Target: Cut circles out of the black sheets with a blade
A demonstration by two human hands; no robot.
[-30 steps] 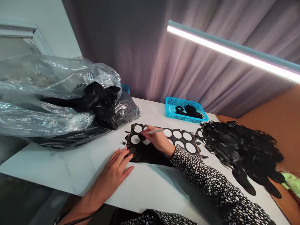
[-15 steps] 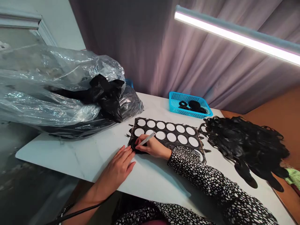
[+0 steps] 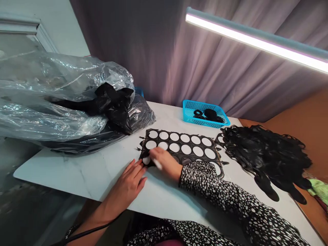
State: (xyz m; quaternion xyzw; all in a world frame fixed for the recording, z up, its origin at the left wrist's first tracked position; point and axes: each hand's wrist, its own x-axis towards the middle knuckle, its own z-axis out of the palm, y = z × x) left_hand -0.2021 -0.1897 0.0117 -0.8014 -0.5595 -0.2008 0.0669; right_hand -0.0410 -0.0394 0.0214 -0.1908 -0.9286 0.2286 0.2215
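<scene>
A flat black rubbery-looking sheet with rows of round holes lies on the white table; white shows through many holes. My left hand rests palm down, fingers stretched out and fingertips on the sheet's near left corner. Over the sheet's lower left part is my right hand, blurred by motion, its fingers closed around a slim pale pen-like tool. White shows in the corner hole between the two hands. Whether the right fingertips also pinch a black piece cannot be made out.
A blue basket holding black ring-shaped pieces stands at the back. To the right lies a heap of black scraps. A large clear plastic bag with black material fills the left side. A lit tube lamp hangs above.
My right hand has rotated and shifted slightly, swinging the pale tool downward from its upward slant. The corner hole, dark before, now shows white. My left hand stays nearly still; the view shifted slightly.
</scene>
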